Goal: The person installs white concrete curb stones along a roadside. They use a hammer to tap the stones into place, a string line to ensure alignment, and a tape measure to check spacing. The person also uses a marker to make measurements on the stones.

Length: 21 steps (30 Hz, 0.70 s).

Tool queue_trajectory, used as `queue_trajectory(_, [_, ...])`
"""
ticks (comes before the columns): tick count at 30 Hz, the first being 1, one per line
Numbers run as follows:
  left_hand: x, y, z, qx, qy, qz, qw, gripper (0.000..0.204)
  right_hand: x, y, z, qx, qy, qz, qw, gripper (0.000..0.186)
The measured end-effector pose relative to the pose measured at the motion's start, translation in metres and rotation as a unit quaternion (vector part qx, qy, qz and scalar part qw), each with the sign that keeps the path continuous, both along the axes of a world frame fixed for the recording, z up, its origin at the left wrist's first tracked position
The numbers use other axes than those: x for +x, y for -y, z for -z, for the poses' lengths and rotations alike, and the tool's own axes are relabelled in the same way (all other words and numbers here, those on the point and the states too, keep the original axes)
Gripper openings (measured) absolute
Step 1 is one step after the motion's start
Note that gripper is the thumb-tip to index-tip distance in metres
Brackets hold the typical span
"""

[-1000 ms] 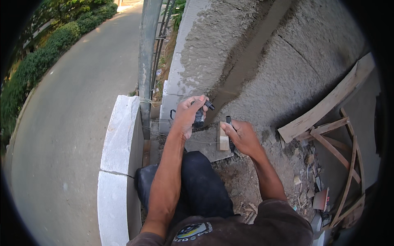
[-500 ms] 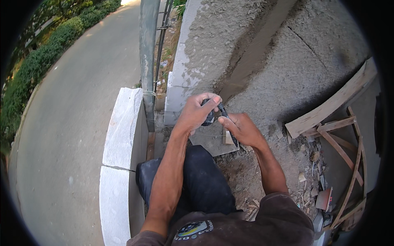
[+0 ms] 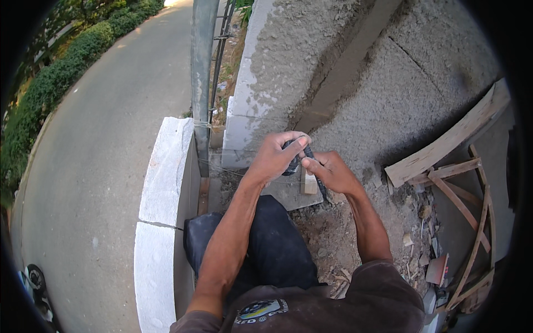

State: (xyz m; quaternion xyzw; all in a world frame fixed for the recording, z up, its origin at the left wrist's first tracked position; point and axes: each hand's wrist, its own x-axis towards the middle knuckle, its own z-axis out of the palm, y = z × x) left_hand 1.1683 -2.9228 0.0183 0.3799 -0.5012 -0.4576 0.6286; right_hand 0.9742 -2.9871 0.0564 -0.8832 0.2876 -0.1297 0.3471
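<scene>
My left hand (image 3: pixel 276 159) is curled round a dark, rounded thing (image 3: pixel 291 162), whose kind I cannot make out. My right hand (image 3: pixel 335 173) closes on a slim black stick-like tool (image 3: pixel 321 190), which slants down to a narrow end below the fingers. Its upper part reaches my left fingertips, and the two hands nearly touch there. Beneath them a small pale wood block (image 3: pixel 308 183) rests on a grey slab (image 3: pixel 297 202). A thin line runs from beside the metal post (image 3: pixel 201 83) toward my hands; where it ends is hidden.
White-topped blocks (image 3: pixel 161 183) form a low wall at my left, with a road (image 3: pixel 105 144) beyond. Ahead rises a rough plastered surface (image 3: pixel 388 100) with a smooth damp strip. A curved-looking plank (image 3: pixel 449 139) and wooden frame (image 3: pixel 487 222) stand at right, near rubble (image 3: pixel 361 236).
Both hands have shifted slightly right, still holding their things. The black tool has tilted a little. Part of a two-wheeled vehicle has come into view on the road at the lower left.
</scene>
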Motion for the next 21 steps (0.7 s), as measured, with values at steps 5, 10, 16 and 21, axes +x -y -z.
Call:
queue_trajectory(5, [0.004,0.004,0.006,-0.022,-0.015,0.006,1.000,0.032,0.005,-0.005,-0.010,0.164,0.091,0.036,0.982,0.039])
queue_trajectory(10, [0.009,-0.005,-0.002,-0.002,-0.018,0.041,0.999,0.033,0.006,-0.015,-0.004,0.342,0.140,0.048,0.928,0.041])
queue_trajectory(16, [0.010,-0.009,-0.006,-0.035,0.000,0.036,0.999,0.037,0.005,-0.019,-0.002,0.332,0.142,0.053,0.931,0.043])
queue_trajectory(21, [0.001,-0.001,0.000,-0.074,0.004,-0.051,0.996,0.037,0.008,-0.021,-0.002,0.267,0.167,0.075,0.946,0.040])
